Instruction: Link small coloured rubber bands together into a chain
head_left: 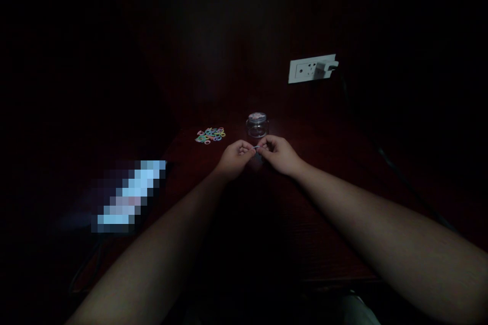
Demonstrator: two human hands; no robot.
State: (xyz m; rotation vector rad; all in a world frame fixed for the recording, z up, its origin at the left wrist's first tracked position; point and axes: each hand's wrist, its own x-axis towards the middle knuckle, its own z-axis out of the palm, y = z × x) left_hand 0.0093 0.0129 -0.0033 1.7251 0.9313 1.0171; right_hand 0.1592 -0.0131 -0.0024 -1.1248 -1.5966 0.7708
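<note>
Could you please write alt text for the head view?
A person's left hand and right hand pinch a pale band over a dim reddish table, near a lidded clear jar. Colourful bands lie piled at left; a power socket shows at upper right.

The loose bands [211, 135] mix pink, yellow, teal, blue and orange, each looking a single plain shade. One separate band [256, 147] is pale lilac. The jar [257, 130] is clear, its lid [257, 116] grey with a mottled pink-and-white pattern on top. The table [190, 167] is deep red, fading to near black. Both the wall socket [298, 73] and plug [324, 67] are white. The screen [141, 183] shows light-blue blocks with a mauve-grey patch.
</note>
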